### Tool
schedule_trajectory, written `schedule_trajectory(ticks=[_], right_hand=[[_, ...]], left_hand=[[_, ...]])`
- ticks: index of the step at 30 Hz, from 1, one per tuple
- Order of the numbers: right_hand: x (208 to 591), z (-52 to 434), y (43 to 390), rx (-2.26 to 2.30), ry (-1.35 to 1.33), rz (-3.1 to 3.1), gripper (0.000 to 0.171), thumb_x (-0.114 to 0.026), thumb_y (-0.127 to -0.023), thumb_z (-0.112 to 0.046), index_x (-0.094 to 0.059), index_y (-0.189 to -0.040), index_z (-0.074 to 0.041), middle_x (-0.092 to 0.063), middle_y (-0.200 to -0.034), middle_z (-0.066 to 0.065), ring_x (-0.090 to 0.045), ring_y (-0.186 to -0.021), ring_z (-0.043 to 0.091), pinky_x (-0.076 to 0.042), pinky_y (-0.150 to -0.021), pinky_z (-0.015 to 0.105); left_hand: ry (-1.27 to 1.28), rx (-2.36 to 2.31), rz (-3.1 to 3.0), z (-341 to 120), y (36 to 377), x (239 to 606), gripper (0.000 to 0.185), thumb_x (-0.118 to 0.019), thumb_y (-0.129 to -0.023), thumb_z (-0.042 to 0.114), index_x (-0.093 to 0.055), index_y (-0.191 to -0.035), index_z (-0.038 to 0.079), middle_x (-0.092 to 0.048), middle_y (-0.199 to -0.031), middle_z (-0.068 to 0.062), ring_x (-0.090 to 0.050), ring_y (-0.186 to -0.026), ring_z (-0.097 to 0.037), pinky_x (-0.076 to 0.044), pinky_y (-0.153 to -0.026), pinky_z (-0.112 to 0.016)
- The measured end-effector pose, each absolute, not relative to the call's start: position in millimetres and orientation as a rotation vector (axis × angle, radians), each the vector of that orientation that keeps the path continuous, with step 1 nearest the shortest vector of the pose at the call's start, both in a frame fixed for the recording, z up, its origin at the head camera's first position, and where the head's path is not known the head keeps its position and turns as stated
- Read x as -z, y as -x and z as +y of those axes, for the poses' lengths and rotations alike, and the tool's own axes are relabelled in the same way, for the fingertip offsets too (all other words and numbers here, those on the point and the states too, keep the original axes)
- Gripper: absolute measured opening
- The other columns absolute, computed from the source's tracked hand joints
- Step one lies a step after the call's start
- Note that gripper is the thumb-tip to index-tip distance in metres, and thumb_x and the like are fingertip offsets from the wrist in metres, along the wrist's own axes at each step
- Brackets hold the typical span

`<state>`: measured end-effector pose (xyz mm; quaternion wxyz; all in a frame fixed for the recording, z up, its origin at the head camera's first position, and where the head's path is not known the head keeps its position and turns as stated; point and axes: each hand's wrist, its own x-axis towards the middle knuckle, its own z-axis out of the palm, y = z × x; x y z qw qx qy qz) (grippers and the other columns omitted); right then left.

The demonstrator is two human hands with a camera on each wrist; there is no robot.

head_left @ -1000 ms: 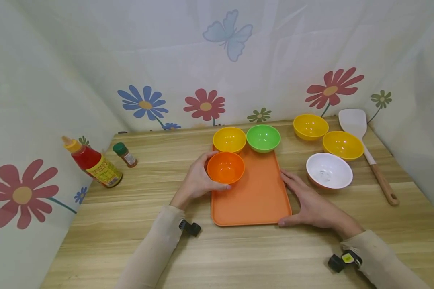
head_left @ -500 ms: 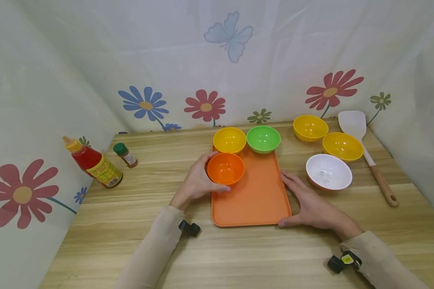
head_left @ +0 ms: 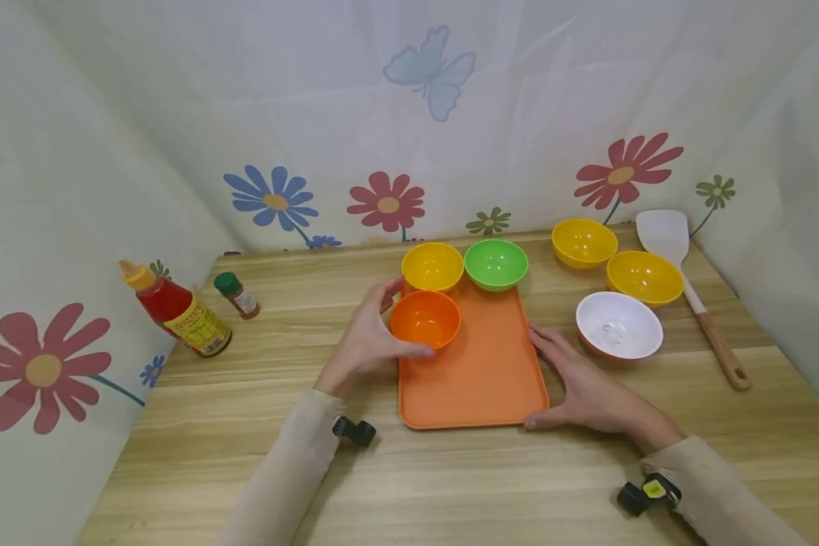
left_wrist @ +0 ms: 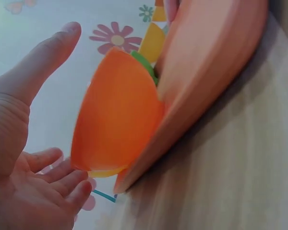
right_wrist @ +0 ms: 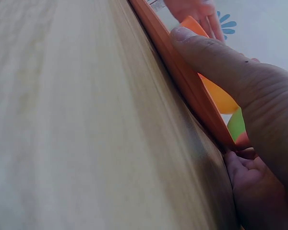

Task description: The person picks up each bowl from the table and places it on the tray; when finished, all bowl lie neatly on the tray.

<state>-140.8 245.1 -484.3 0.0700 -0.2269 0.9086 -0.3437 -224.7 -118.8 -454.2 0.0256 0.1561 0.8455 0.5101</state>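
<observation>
A smooth round orange bowl [head_left: 425, 319] on the flat rectangular orange tray [head_left: 481, 379] is cupped by the left hand [head_left: 365, 340], fingers loosely spread. The tray's right rim is pressed by the right hand [head_left: 587, 390], fingers straight.

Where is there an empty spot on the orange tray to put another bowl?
The near half of the orange tray is bare, between the left hand and the right hand. The far end is crowded: orange bowl, yellow bowl and green bowl.
</observation>
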Motion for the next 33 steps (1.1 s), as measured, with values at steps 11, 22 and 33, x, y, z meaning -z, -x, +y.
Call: schedule_trajectory(ticks=[11,22,33], right_hand=[[488.4,244.5,141.2,1.032,0.672,2.731,0.136,-0.090,-0.062,-0.070,-0.022,-0.166,-0.014,-0.015,-0.173,0.002,-0.026,-0.154,0.031,-0.030,-0.121,0.059],[486.7,245.0,142.9,1.010,0.681,2.745,0.137,-0.089,-0.062,-0.071,-0.021,-0.166,-0.014,-0.014,-0.173,0.004,-0.025,-0.154,0.032,-0.030,-0.120,0.061],[487.6,245.1,141.7,1.020,0.667,2.734,0.137,-0.090,-0.063,-0.070,-0.020,-0.166,-0.014,-0.014,-0.173,0.004,-0.026,-0.154,0.032,-0.030,-0.121,0.060]], left_hand=[[-0.533,-1.636,2.672,-135.6,208.2,432.5,0.113,-0.097,-0.065,0.052,-0.037,-0.158,0.029,-0.042,-0.158,0.012,-0.042,-0.144,-0.014,-0.039,-0.119,-0.051],[-0.590,-1.654,2.706,-152.7,176.5,434.1,0.115,-0.101,-0.065,0.030,-0.036,-0.159,0.025,-0.041,-0.159,0.010,-0.041,-0.147,-0.023,-0.036,-0.121,-0.047],[-0.482,-1.592,2.664,-170.8,154.5,458.3,0.110,-0.101,-0.067,0.031,-0.039,-0.158,0.021,-0.044,-0.158,0.007,-0.042,-0.146,-0.025,-0.035,-0.121,-0.053]])
